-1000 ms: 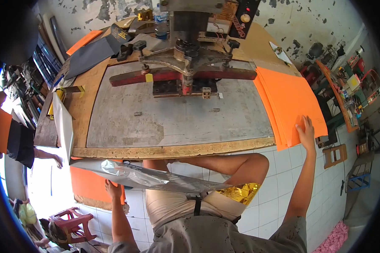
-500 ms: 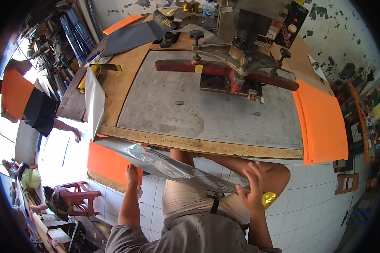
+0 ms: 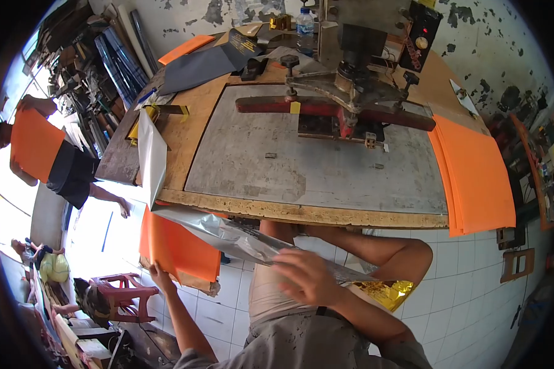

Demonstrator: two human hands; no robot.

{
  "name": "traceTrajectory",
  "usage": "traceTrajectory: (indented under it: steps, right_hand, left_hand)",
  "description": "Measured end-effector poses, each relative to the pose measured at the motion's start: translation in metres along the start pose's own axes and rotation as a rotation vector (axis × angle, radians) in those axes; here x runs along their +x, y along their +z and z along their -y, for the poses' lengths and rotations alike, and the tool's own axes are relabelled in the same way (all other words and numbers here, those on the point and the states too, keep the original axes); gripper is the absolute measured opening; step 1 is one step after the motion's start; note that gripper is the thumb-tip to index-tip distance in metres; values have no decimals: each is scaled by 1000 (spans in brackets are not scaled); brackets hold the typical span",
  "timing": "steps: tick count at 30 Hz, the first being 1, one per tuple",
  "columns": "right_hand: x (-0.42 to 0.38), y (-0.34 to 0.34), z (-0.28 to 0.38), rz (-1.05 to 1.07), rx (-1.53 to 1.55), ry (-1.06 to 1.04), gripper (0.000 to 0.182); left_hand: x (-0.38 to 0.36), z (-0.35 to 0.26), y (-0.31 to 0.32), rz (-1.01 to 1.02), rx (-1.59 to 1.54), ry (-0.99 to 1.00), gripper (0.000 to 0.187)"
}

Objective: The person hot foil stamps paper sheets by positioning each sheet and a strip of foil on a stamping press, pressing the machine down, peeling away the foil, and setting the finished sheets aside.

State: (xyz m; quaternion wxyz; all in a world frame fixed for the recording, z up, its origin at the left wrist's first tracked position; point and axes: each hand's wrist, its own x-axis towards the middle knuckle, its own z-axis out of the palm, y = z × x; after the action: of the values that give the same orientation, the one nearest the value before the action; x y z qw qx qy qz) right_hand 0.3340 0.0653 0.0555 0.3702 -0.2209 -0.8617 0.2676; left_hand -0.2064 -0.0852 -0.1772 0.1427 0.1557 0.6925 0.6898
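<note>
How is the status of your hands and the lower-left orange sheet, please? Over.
Left hand: holding near edge of curled orange sheet. Right hand: blurred, at silver foil, contact unclear. Foil slants across before table edge, possibly in the way.

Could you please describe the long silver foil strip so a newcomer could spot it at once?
Find the big brown wooden table with its grey rectangular panel. Just off its near edge, the long silver foil strip slants down rightward, the right hand in front of it. Its shiny, creased surface sets it apart from the matte orange sheets at the left hand.
</note>
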Motion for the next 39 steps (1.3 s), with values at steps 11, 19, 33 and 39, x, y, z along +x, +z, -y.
traceTrajectory:
  steps: [11, 19, 33, 39]
  right_hand:
    - [112, 156, 109, 332, 360, 44, 66]
    - [125, -29, 86, 160, 530, 65, 36]
    - [-74, -201, -40, -530, 201, 673, 49]
    - [-83, -198, -32, -481, -89, 873, 54]
  left_hand:
    - [-282, -168, 89, 304, 283, 523, 75]
    - [-202, -125, 51, -252, 468, 418, 101]
    - [-133, -268, 216, 883, 79, 188, 46]
    - [-130, -264, 244, 950, 21, 94, 43]
